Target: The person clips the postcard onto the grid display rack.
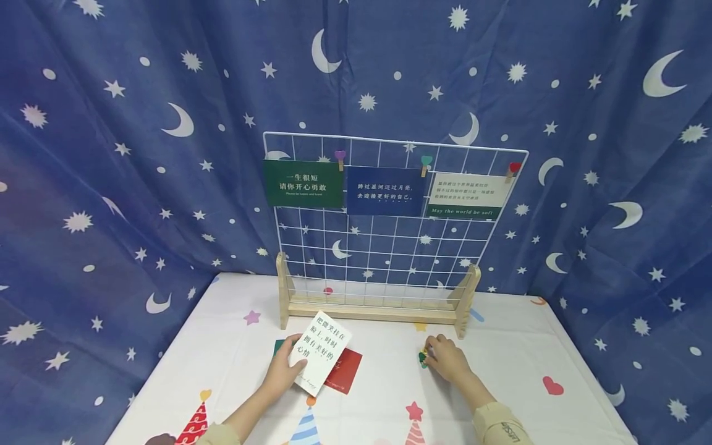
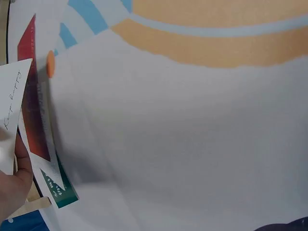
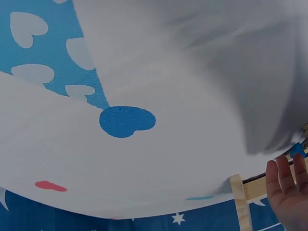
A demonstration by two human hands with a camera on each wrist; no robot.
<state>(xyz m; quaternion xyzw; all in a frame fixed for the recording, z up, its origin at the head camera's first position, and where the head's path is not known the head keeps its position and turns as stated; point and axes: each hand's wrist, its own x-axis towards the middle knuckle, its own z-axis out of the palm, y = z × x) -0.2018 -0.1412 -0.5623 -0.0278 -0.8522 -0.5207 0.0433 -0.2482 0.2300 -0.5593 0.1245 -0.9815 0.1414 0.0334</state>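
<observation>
My left hand (image 1: 283, 374) grips a white card (image 1: 321, 352) with printed writing, its thumb over the card's near edge. The card overlaps a red card (image 1: 346, 372) and a green card (image 1: 277, 345) on the table. In the left wrist view, the white card (image 2: 14, 96) stands at the left edge, and the green card (image 2: 67, 195) lies below it. My right hand (image 1: 447, 360) reaches down to small green and yellow clips (image 1: 423, 359). Its fingers look extended in the right wrist view, with a blue clip (image 3: 297, 150) just beyond the fingertips; the thumb is hidden.
A white wire grid (image 1: 384, 247) stands in a wooden base (image 1: 372, 312) at the back. Heart-topped clips hold a green card (image 1: 303, 184), a blue card (image 1: 384, 191) and a white-and-green card (image 1: 466, 196) on it. Behind hangs a star-patterned curtain (image 1: 356, 80).
</observation>
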